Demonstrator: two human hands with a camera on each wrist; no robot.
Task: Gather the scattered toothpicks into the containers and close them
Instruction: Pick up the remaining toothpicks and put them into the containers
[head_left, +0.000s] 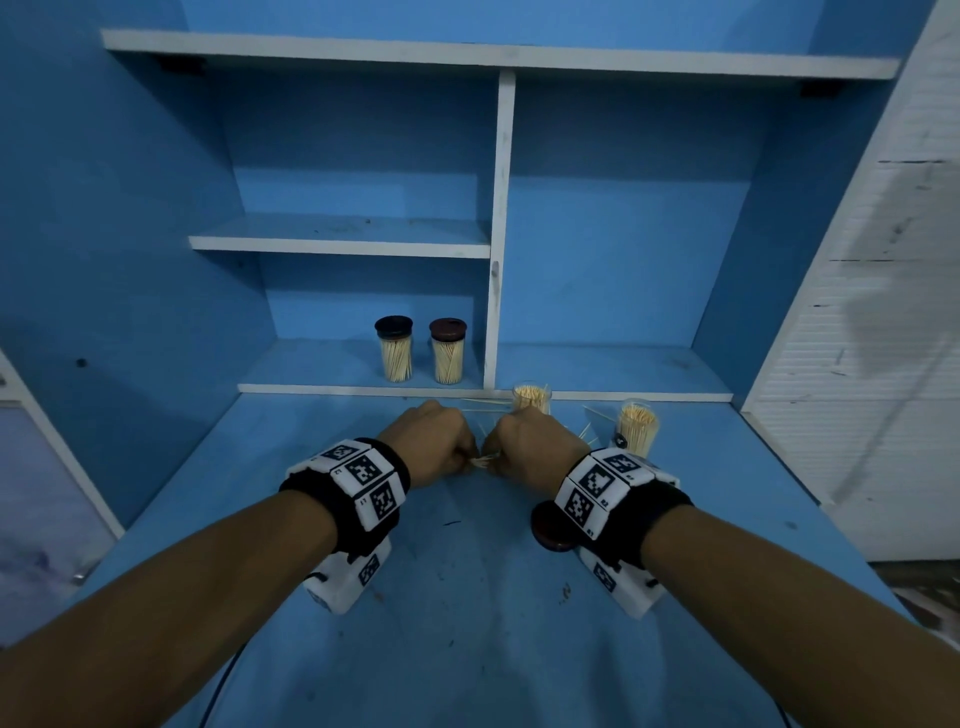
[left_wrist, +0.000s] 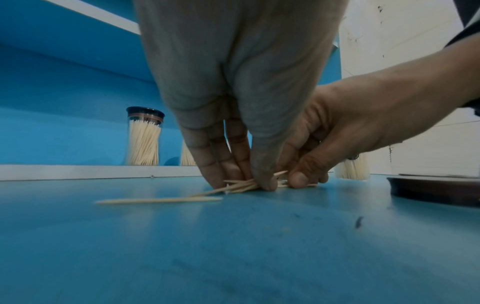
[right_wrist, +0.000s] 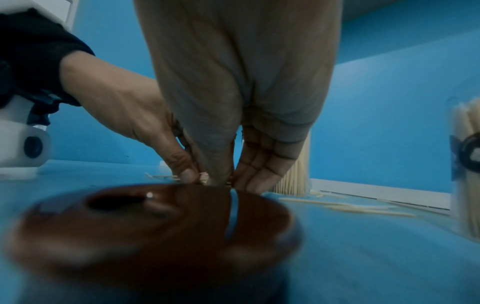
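Both hands meet at the middle of the blue tabletop. My left hand (head_left: 441, 441) (left_wrist: 244, 181) and right hand (head_left: 524, 441) (right_wrist: 232, 181) together pinch a small bundle of toothpicks (left_wrist: 241, 186) lying on the surface. One loose toothpick (left_wrist: 158, 200) lies just in front of the bundle. More loose toothpicks (right_wrist: 363, 207) lie to the right. Two open containers (head_left: 531, 399) (head_left: 638, 426), full of toothpicks, stand behind and to the right of the hands. A brown lid (head_left: 550, 525) (right_wrist: 155, 230) lies flat under my right wrist.
Two lidded toothpick containers (head_left: 395, 348) (head_left: 448, 351) stand on the lower shelf, left of the white divider (head_left: 501, 234). The shelf's white front lip (head_left: 363, 388) runs just behind the hands. A white wall (head_left: 883, 312) borders the right side.
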